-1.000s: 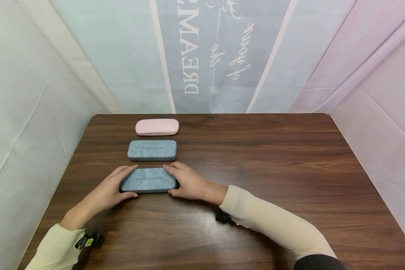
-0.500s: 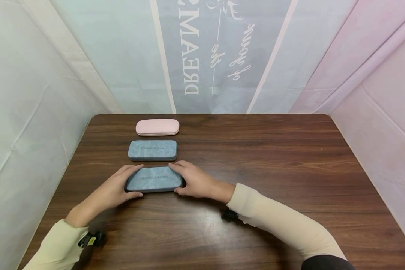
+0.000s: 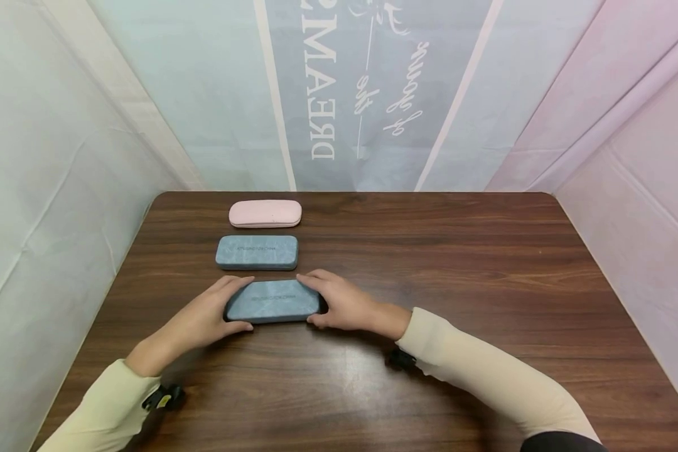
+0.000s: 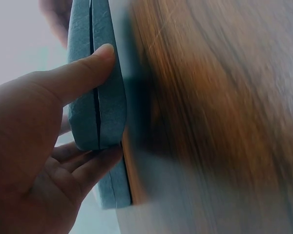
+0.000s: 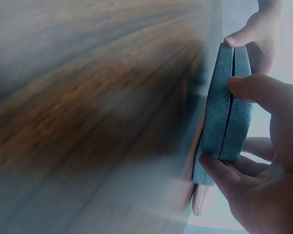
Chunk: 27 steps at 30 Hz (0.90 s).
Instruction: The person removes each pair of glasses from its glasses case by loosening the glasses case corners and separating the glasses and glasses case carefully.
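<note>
A blue, marbled glasses case [image 3: 274, 302] with faint lettering on its lid is held between both hands, close over the table. My left hand [image 3: 206, 317] grips its left end, thumb along the near side and fingers at the far side. The right end is gripped the same way by my right hand [image 3: 344, 303]. In the left wrist view the glasses case [image 4: 98, 112] shows a dark seam running along its side, with the thumb lying across it. Seen from the right wrist, the thumb presses the near side of the glasses case [image 5: 227, 112].
Behind the held case lies a second blue glasses case [image 3: 257, 252]. Farther back, a pink glasses case [image 3: 265, 213] lies near the far edge of the brown wooden table [image 3: 457, 270]. A printed curtain [image 3: 339, 94] hangs behind the table, and pale sheets stand at both sides.
Both hands have moved to the right together, carrying the gripped blue glasses case along. The other blue case and the pink one have stayed where they were.
</note>
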Tool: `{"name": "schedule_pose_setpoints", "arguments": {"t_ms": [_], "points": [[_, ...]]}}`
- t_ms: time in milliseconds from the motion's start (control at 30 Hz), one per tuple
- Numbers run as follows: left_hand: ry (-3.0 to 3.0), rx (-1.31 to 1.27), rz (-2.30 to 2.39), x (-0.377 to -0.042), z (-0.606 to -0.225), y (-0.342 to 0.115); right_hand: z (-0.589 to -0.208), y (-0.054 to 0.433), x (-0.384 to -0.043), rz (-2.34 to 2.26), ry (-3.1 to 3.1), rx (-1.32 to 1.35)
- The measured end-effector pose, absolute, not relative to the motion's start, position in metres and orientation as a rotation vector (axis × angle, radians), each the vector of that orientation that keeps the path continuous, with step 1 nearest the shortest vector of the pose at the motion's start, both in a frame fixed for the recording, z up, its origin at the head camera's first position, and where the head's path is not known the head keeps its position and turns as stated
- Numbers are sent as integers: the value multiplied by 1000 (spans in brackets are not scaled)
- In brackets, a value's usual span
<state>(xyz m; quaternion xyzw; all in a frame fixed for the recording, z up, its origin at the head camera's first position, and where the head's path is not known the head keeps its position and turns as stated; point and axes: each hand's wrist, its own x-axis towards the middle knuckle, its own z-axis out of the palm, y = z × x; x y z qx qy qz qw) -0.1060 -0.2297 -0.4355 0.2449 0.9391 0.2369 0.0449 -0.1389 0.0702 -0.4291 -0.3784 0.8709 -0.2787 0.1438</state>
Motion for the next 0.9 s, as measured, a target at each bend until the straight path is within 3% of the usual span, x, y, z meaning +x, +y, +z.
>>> {"name": "schedule_pose_setpoints", "arguments": {"t_ms": [900], "points": [[2855,833,649,-118,-428,-182,-423,118,-141,-798,2545,-1076]]}}
